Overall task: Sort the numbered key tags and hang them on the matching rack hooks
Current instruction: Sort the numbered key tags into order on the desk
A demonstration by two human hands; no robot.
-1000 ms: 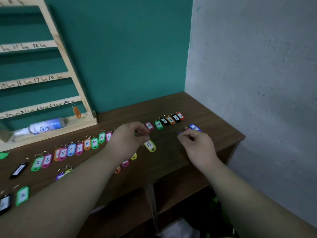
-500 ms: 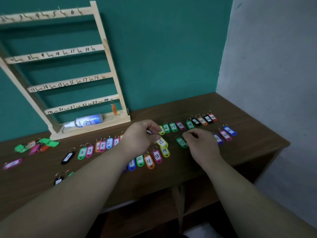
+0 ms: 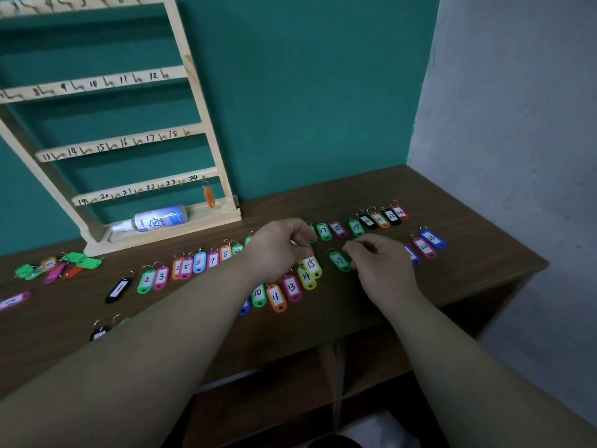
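Observation:
Numbered key tags lie in rows on the brown desk [image 3: 468,270]. My left hand [image 3: 277,247] pinches the ring of the yellow tag 15 [image 3: 312,266], which rests beside yellow tag 14 [image 3: 306,277]. My right hand [image 3: 378,266] has its fingers closed just right of the green tag 17 [image 3: 340,261]; whether it grips that tag's ring is hidden. The wooden rack [image 3: 206,130] leans on the teal wall, its hooks numbered. An orange tag [image 3: 209,196] hangs on hook 24.
A white tube [image 3: 155,220] lies on the rack's base. Loose green and pink tags [image 3: 77,260] are piled at the far left. Tags 18 to 23 [image 3: 379,219] line the back right. A grey wall [image 3: 517,124] closes the right side; open shelves sit below the desk.
The view has swung left, bringing the whole rack into sight. Both hands moved left along the tag rows; my left hand lowered tag 15 beside tag 14, and my right hand brought green tag 17.

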